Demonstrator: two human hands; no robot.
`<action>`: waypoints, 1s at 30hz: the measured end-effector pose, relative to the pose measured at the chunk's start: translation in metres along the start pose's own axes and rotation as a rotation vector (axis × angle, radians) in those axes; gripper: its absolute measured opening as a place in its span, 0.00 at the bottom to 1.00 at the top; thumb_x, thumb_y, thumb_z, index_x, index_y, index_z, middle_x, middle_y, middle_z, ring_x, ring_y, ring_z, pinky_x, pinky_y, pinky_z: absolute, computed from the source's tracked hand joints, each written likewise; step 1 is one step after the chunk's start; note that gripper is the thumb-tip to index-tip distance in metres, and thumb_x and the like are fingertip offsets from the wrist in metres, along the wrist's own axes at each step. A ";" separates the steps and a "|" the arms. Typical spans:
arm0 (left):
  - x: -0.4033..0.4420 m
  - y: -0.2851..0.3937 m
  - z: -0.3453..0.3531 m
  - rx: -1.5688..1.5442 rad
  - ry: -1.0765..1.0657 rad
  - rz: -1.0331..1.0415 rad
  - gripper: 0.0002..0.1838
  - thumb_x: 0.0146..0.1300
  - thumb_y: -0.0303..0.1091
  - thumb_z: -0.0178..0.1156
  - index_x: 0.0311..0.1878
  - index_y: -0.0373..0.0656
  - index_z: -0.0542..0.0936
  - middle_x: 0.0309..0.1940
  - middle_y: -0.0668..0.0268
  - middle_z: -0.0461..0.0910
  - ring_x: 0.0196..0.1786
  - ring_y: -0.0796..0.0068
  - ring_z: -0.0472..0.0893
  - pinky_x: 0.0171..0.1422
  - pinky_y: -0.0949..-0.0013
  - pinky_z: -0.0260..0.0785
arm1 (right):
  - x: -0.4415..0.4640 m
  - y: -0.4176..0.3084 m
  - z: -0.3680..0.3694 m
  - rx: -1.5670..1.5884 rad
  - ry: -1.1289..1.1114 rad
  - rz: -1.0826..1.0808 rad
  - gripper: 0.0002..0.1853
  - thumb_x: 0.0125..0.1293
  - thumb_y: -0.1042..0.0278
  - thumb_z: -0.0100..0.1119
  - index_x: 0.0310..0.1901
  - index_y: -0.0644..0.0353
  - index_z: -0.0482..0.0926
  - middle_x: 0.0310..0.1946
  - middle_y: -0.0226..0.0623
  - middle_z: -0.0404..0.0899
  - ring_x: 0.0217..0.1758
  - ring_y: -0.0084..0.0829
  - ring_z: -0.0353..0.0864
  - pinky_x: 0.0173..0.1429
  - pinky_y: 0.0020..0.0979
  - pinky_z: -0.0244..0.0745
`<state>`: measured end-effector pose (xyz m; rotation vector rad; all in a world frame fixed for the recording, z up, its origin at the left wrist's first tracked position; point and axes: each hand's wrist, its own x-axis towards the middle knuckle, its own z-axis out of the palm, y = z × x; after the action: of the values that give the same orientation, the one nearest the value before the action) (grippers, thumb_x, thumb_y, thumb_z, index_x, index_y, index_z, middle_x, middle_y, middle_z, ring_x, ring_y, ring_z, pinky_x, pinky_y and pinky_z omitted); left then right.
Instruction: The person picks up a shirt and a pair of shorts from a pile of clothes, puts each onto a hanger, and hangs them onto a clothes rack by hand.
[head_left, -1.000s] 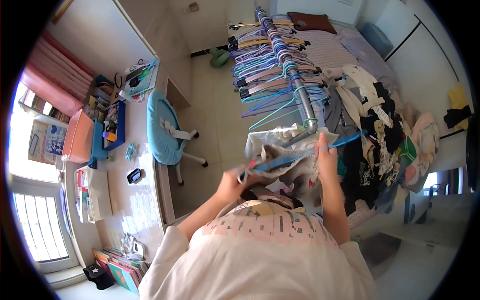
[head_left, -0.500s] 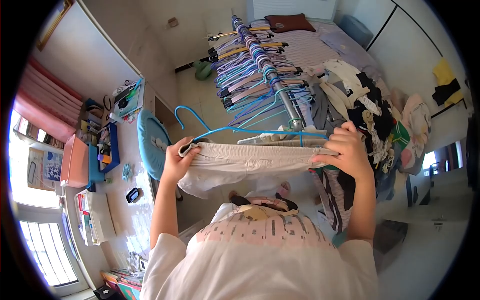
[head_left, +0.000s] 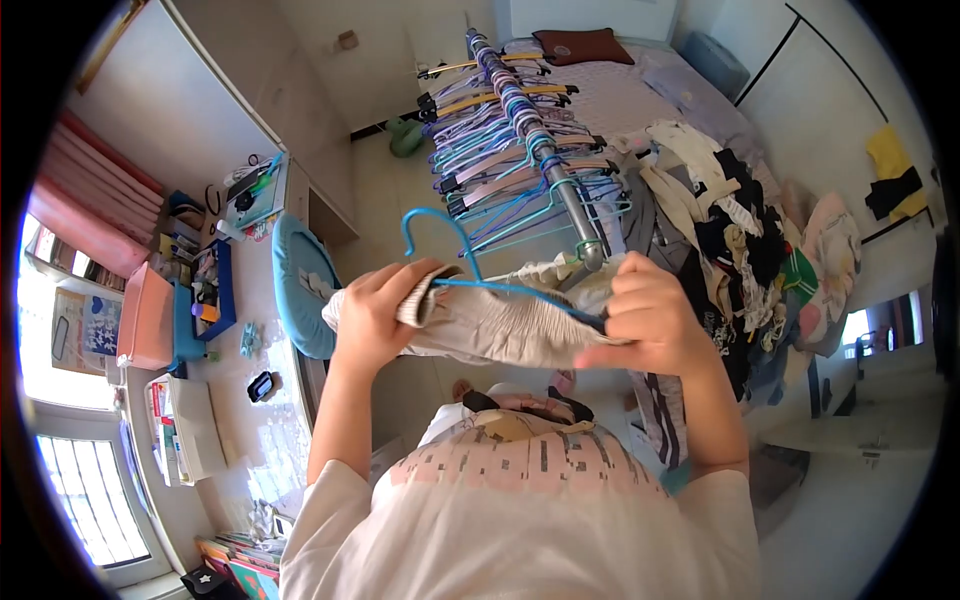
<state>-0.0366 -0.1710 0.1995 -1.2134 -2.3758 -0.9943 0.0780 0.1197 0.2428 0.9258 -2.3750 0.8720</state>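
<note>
A pale beige garment with a gathered elastic waistband (head_left: 500, 328), apparently a pair of trousers, stretches between my two hands in front of my chest. My left hand (head_left: 375, 308) is closed around the left end of the waistband, which is folded over there. At the other end my right hand (head_left: 652, 318) grips the waistband along with the end of a blue hanger (head_left: 460, 240). The hanger's lower part lies inside the waist opening, and its hook stands up, pointing left. How the fingers meet the far side of the cloth is hidden.
Just beyond my hands, a metal rail (head_left: 560, 180) carries many hangers. Clothes are heaped (head_left: 745, 230) on the bed's right side. To the left, a desk (head_left: 235, 420) holds boxes and small items, with a blue-covered stool or chair (head_left: 300, 285) beside it.
My hands have drawn closer together, and the waistband now sags and bunches. The hanger's hook has shifted right and tilted more upright. My right hand has moved slightly down and left.
</note>
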 end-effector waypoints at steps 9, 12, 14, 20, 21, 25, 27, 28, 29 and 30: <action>0.010 0.015 -0.017 0.038 -0.280 0.133 0.19 0.48 0.35 0.67 0.47 0.49 0.81 0.19 0.65 0.73 0.23 0.60 0.76 0.28 0.60 0.68 | 0.004 0.010 -0.029 0.044 -0.028 -0.015 0.28 0.43 0.53 0.78 0.13 0.55 0.63 0.11 0.26 0.55 0.18 0.29 0.55 0.30 0.30 0.54; 0.015 0.008 -0.022 -0.014 -0.288 0.040 0.19 0.50 0.31 0.66 0.48 0.46 0.81 0.23 0.61 0.77 0.26 0.57 0.78 0.31 0.61 0.71 | -0.003 0.007 -0.024 0.270 0.115 0.155 0.22 0.43 0.54 0.79 0.19 0.57 0.72 0.16 0.24 0.65 0.20 0.24 0.60 0.32 0.29 0.58; 0.008 0.001 -0.022 -0.107 -0.035 -0.004 0.16 0.51 0.28 0.65 0.46 0.42 0.82 0.28 0.58 0.81 0.29 0.58 0.81 0.34 0.66 0.73 | -0.011 0.003 -0.019 0.317 0.273 0.264 0.24 0.42 0.53 0.79 0.29 0.59 0.74 0.22 0.25 0.70 0.25 0.24 0.65 0.36 0.28 0.63; -0.026 -0.025 -0.028 -0.247 0.122 -0.364 0.11 0.55 0.22 0.61 0.43 0.34 0.81 0.29 0.56 0.82 0.30 0.71 0.81 0.38 0.72 0.72 | -0.075 0.007 0.006 0.468 0.472 0.816 0.19 0.58 0.67 0.70 0.47 0.70 0.78 0.32 0.31 0.81 0.34 0.18 0.74 0.42 0.21 0.70; -0.028 -0.027 -0.030 -0.247 0.125 -0.376 0.10 0.55 0.22 0.61 0.42 0.33 0.81 0.29 0.56 0.82 0.30 0.70 0.81 0.38 0.72 0.72 | -0.077 0.007 0.006 0.469 0.473 0.816 0.19 0.58 0.67 0.70 0.47 0.70 0.78 0.32 0.31 0.81 0.34 0.18 0.74 0.42 0.21 0.70; -0.026 -0.030 -0.050 -0.143 -0.003 -0.202 0.08 0.55 0.23 0.63 0.39 0.34 0.80 0.29 0.57 0.82 0.29 0.61 0.81 0.37 0.71 0.72 | -0.072 0.003 -0.003 0.288 0.537 0.705 0.11 0.60 0.74 0.66 0.40 0.72 0.80 0.29 0.29 0.78 0.30 0.15 0.69 0.35 0.18 0.64; -0.022 -0.030 -0.062 -0.107 -0.051 -0.167 0.09 0.55 0.24 0.63 0.39 0.34 0.80 0.28 0.57 0.82 0.29 0.60 0.81 0.37 0.70 0.71 | -0.072 0.000 -0.008 0.262 0.521 0.700 0.10 0.58 0.75 0.66 0.38 0.73 0.79 0.26 0.29 0.75 0.29 0.16 0.67 0.33 0.20 0.62; -0.020 -0.031 -0.067 -0.073 -0.100 -0.135 0.09 0.54 0.24 0.63 0.40 0.35 0.80 0.28 0.56 0.81 0.28 0.59 0.80 0.36 0.70 0.71 | -0.072 0.001 -0.009 0.265 0.519 0.697 0.10 0.58 0.75 0.66 0.38 0.73 0.79 0.26 0.29 0.75 0.29 0.16 0.67 0.33 0.20 0.62; -0.018 -0.033 -0.070 -0.014 -0.117 -0.127 0.09 0.55 0.26 0.65 0.40 0.35 0.81 0.26 0.55 0.80 0.26 0.59 0.79 0.34 0.69 0.70 | -0.071 0.003 -0.009 0.268 0.500 0.640 0.10 0.58 0.74 0.67 0.37 0.73 0.79 0.25 0.30 0.74 0.30 0.18 0.67 0.35 0.21 0.62; -0.016 -0.032 -0.072 -0.013 -0.115 -0.134 0.09 0.55 0.26 0.65 0.40 0.35 0.81 0.26 0.55 0.80 0.26 0.59 0.79 0.34 0.69 0.70 | -0.071 0.005 -0.009 0.272 0.480 0.583 0.11 0.58 0.73 0.67 0.36 0.72 0.79 0.24 0.31 0.72 0.32 0.20 0.67 0.37 0.21 0.62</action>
<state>-0.0558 -0.2436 0.2282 -1.1576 -2.5727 -1.0064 0.1241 0.1602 0.2052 0.0543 -2.1352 1.4697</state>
